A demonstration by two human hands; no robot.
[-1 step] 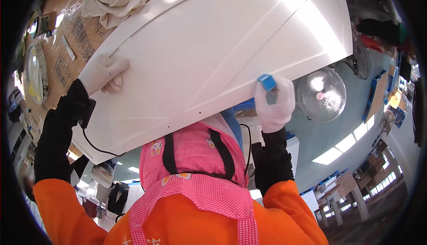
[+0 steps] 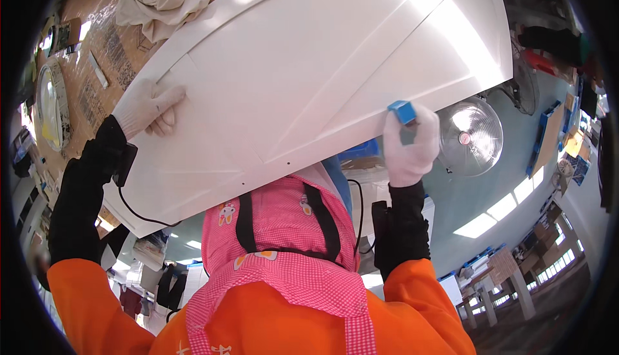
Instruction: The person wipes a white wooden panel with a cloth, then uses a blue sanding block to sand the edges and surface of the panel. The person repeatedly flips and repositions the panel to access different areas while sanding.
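Observation:
A large white panel (image 2: 258, 110) with shallow recessed lines lies in front of me. My left hand (image 2: 149, 107), in a white knit glove, rests on its left part. The thumb is stretched out and the other fingers are loosely bent, holding nothing. My right hand (image 2: 412, 151), gloved the same way, pinches a small blue block (image 2: 403, 112) between thumb and fingers. Block and fingertips are at the panel's near right edge; whether the block touches the surface I cannot tell. Two small dark holes show along the near edge.
The panel lies over a brown-covered worktable (image 2: 106, 33). A crumpled beige cloth (image 2: 161, 0), a thin flat strip (image 2: 98, 70) and a round tub lid with yellow residue (image 2: 53, 107) are on it. A round fan (image 2: 471, 137) stands to the right, near a pallet (image 2: 547, 137).
My right hand has moved a little to the right along the panel's near edge with the blue block. The left hand has stayed in place.

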